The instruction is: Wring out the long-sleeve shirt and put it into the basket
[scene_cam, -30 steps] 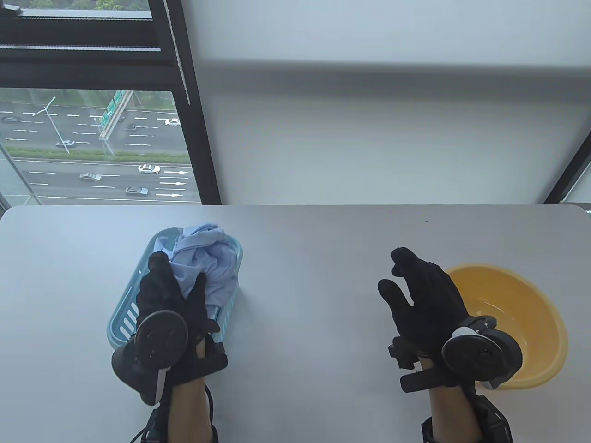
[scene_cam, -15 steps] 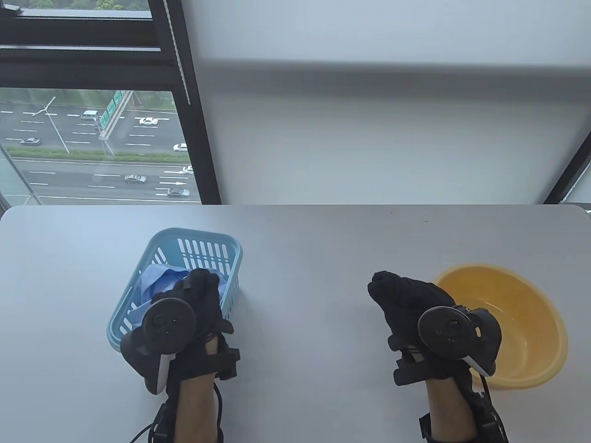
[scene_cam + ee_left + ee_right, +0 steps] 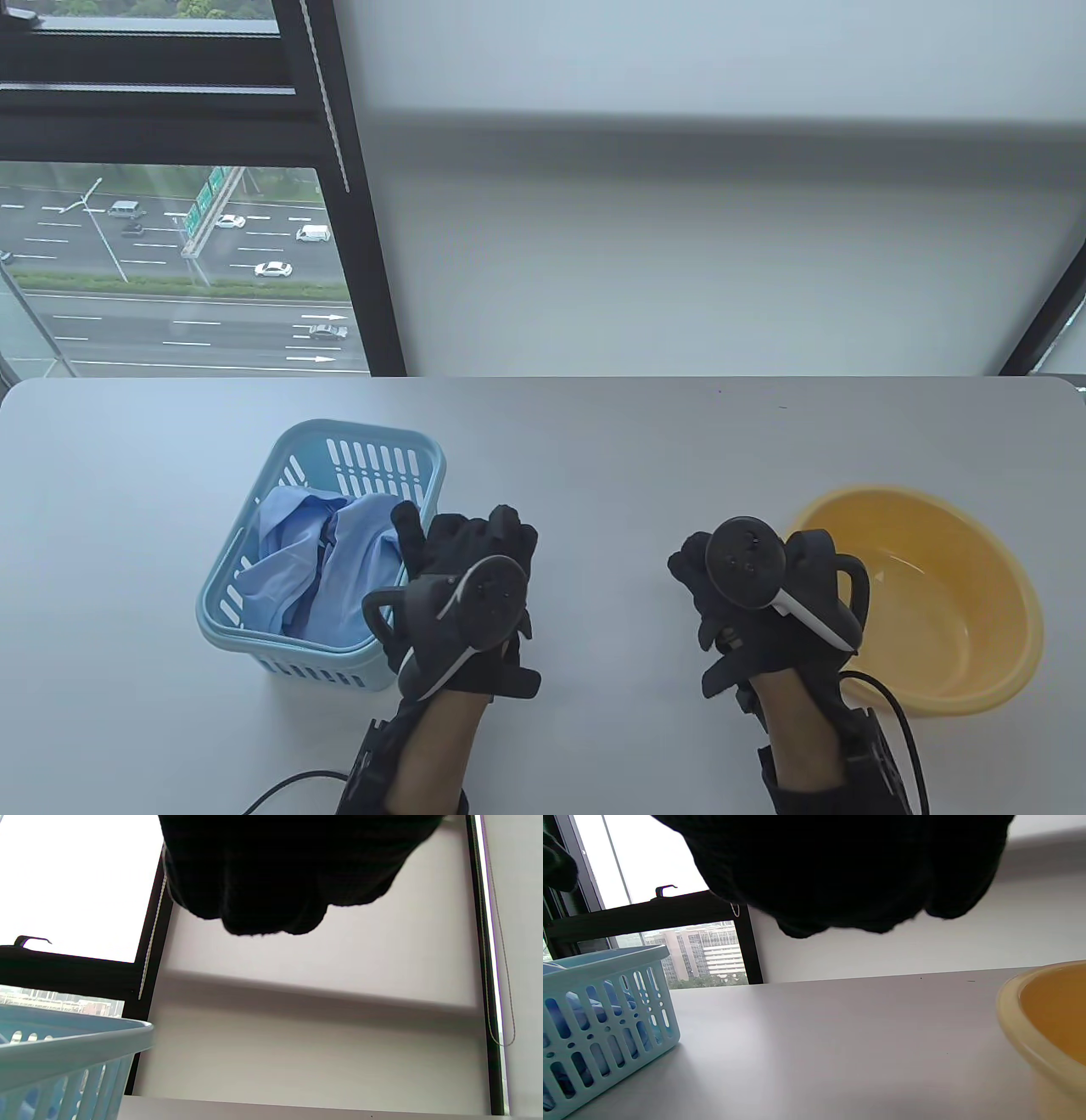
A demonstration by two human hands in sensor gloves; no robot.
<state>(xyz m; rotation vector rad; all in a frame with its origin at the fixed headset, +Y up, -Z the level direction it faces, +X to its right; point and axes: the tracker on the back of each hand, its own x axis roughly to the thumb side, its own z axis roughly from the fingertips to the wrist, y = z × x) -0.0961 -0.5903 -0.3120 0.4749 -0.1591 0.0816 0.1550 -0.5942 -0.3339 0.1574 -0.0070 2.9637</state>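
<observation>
Both the left hand (image 3: 462, 564) and right hand (image 3: 730, 586) seem loosely curled, holding nothing, the shirt (image 3: 318, 564) in the basket (image 3: 356, 437).

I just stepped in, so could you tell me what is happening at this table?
A person in black sensor gloves is doing a laundry task. The crumpled light blue shirt lies inside the light blue slotted plastic basket. The left hand and right hand hold nothing, between the basket and a yellow plastic basin.

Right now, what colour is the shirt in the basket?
Light blue shirt, seen best in the table view.
</observation>
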